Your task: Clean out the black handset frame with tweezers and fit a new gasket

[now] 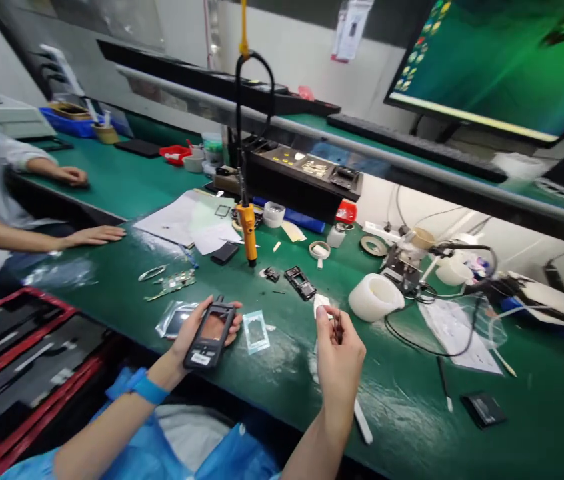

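My left hand (192,333) is wrapped round a black handheld radio (211,337) with a stubby antenna, its screen facing up and a white label at its lower end. To the right, my right hand (339,360) is raised with its fingers pinched together; something small and dark shows at the fingertips, too unclear to name. Between the hands lies a light blue film sheet (256,332) with a frame-shaped outline. A clear plastic bag with a dark screen-like panel (176,320) rests behind my left hand. Beyond my right hand is an opened black device housing (301,283).
An orange electric screwdriver (247,233) hangs over the bench. Circuit boards (172,285) lie to the left, a white tape roll (375,297) to the right. Another person's hand (95,235) rests at the left edge. Red-edged trays (69,313) stand lower left; a monitor (502,60) is upper right.
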### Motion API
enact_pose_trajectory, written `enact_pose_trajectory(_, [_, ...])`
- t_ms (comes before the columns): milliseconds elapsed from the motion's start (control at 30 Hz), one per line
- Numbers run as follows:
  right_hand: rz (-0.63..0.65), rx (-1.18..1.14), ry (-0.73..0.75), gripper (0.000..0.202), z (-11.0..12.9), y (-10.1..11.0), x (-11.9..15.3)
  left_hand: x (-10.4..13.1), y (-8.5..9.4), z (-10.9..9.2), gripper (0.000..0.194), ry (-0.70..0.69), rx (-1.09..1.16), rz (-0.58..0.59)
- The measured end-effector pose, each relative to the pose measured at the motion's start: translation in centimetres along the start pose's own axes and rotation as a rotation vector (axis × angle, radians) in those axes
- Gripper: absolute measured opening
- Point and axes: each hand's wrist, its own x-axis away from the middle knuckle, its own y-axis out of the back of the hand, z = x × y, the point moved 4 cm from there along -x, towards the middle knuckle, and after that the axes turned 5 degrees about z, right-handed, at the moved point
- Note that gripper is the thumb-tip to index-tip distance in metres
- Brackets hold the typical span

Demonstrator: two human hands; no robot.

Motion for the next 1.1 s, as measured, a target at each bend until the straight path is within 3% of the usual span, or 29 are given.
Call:
enact_pose_trajectory(233, [0.288, 0.215, 0.051, 0.095, -2.4, -7.1, 1.9, 0.0, 0.8, -0.3, 0.053, -0.010, -0.087, 0.053])
enact_pose_trajectory(367, [0.290, 0.314, 0.123, 0.089, -4.6, -10.0, 4.3, 0.4, 0.6, -0.2, 0.065, 0.005, -0.113, 0.099])
enact_pose_trajectory(533, [0.102, 0.453, 0.299, 0.058, -6.1, -10.2, 6.4, 0.9, 0.6, 0.3, 0.077, 0.025, -0.162, 0.085])
enact_pose_trajectory(667, [0.041, 0.541, 0.388, 0.045, -6.7, -9.7, 6.8, 1.6, 0.9, -0.4, 0.074, -0.011, -0.237, 0.013])
enact_pose_trajectory(900, [-0.107, 0.744, 0.302, 0.055, -5.2, -9.7, 7.7, 1.2, 0.9, -3.2, 0.075, -0.094, -0.525, -0.172])
enact_pose_trajectory(1100, [0.067, 0.765, 0.164, 0.073, -4.1, -11.2, 9.0, 0.6, 0.9, -3.3, 0.056, -0.143, -0.768, -0.171])
